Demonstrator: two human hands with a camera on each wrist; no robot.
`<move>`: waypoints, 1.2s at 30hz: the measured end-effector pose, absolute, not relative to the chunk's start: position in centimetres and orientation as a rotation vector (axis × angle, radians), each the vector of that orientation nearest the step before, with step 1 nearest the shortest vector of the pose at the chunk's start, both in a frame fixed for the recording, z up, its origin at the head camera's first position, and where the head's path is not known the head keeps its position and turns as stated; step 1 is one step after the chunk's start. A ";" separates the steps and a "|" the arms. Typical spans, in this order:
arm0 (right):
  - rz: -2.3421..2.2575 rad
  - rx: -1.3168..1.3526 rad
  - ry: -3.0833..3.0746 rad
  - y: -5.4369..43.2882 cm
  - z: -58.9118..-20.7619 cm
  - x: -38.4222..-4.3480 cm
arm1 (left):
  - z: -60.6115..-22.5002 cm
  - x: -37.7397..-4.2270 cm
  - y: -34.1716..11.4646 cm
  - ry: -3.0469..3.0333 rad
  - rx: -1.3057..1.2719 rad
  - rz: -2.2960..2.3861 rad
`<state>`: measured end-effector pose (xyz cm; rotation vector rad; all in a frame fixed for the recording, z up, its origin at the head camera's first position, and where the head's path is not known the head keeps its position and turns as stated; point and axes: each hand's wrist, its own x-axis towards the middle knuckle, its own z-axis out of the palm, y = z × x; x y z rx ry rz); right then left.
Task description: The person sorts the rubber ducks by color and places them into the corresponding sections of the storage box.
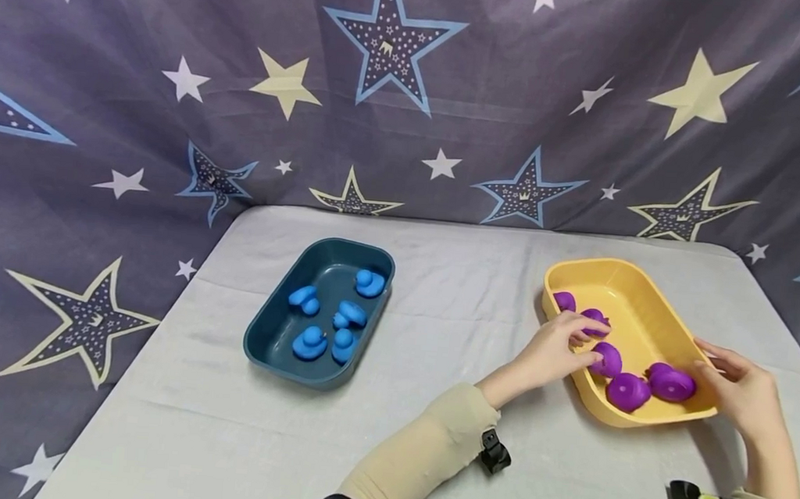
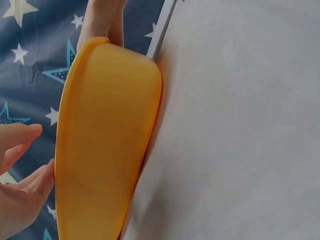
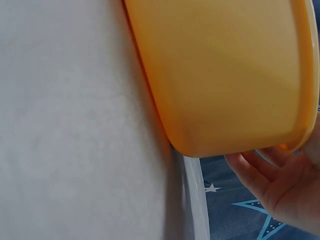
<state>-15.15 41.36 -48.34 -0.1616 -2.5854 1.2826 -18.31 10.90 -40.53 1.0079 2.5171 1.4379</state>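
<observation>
Several purple rubber ducks [image 1: 628, 392] lie in a yellow tray [image 1: 632, 291], most of them toward its left side and near end. My left hand [image 1: 561, 348] reaches over the tray's left rim, thumb and fingers spread apart beside two of the ducks; in the left wrist view that hand [image 2: 20, 200] shows at the wall's edge with a gap between thumb and finger. At the right rim my right hand [image 1: 748, 394] grips the tray, thumb over the edge. The right wrist view has its fingers [image 3: 250, 172] against the outer wall under the rim.
A dark teal tray [image 1: 264, 360] with several blue rubber ducks [image 1: 309, 343] stands left of centre on the table with a pale cloth [image 1: 468, 286]. Behind the table hangs a star-patterned curtain [image 1: 498, 77]. Both forearms wear beige sleeves [image 1: 427, 447] with black wrist cameras.
</observation>
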 end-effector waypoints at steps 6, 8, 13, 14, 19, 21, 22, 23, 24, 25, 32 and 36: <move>1.262 -0.163 -2.581 41.6 -48.9 -15.4 | -40.8 -18.3 10.1 2.539 1.026 1.480; 1.258 -0.161 -2.582 41.6 -48.9 -15.4 | -40.9 -18.3 9.7 2.553 1.023 1.483; 1.259 -0.153 -2.583 41.2 -48.5 -15.2 | -41.1 -18.2 8.9 2.552 0.982 1.494; 1.264 -0.153 -2.581 41.1 -48.4 -15.2 | -41.1 -18.2 8.7 2.545 0.974 1.502; 1.261 -0.148 -2.580 41.2 -48.6 -15.3 | -41.3 -18.2 7.8 2.532 0.954 1.515; 1.242 -0.143 -2.588 41.4 -48.6 -15.4 | -41.4 -18.3 7.4 2.537 0.959 1.513; 1.230 -0.140 -2.596 41.4 -48.6 -15.4 | -41.5 -18.4 7.2 2.545 0.960 1.509; 1.218 -0.137 -2.607 41.5 -48.5 -15.4 | -41.5 -18.4 6.9 2.553 0.959 1.503; 1.201 -0.134 -2.618 41.6 -48.5 -15.4 | -41.6 -18.5 6.6 2.564 0.956 1.495; 1.185 -0.125 -2.631 41.7 -48.4 -15.5 | -41.6 -18.5 6.3 2.573 0.952 1.493; 1.019 -0.093 -2.720 40.1 -45.8 -14.6 | -41.3 -18.6 4.0 2.703 0.919 1.370; 0.889 -0.082 -2.765 36.9 -41.9 -13.3 | -40.3 -18.3 2.3 2.796 0.865 1.262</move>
